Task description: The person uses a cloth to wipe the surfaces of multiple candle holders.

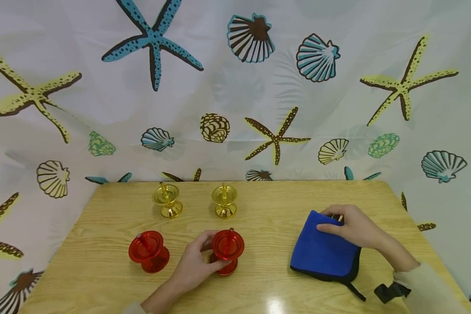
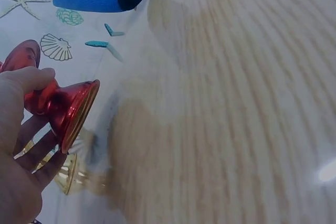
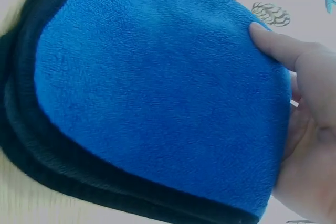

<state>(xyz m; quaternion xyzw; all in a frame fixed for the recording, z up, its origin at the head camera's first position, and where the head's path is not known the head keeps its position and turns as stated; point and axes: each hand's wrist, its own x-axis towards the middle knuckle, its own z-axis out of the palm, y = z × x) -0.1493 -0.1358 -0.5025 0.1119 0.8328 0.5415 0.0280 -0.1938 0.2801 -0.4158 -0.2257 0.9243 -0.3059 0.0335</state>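
Observation:
My left hand (image 1: 192, 265) grips a red candle holder (image 1: 228, 244), a small pedestal with a shallow dish and a central spike. In the left wrist view the thumb lies across the stem of this red candle holder (image 2: 71, 109), its flared foot turned toward the table. On the right, my right hand (image 1: 355, 227) pinches the upper edge of a folded blue cloth (image 1: 323, 253) with dark trim and a small loop. The thumb lies on the near face of the blue cloth (image 3: 163, 93) in the right wrist view; the other fingers are mostly hidden behind it.
A second red candle holder (image 1: 153, 255) stands left of my left hand. Behind stand two gold candle holders, a left one (image 1: 170, 205) and a right one (image 1: 225, 205). The wooden table (image 1: 267, 261) meets a pale curtain (image 1: 235, 91) printed with shells and starfish.

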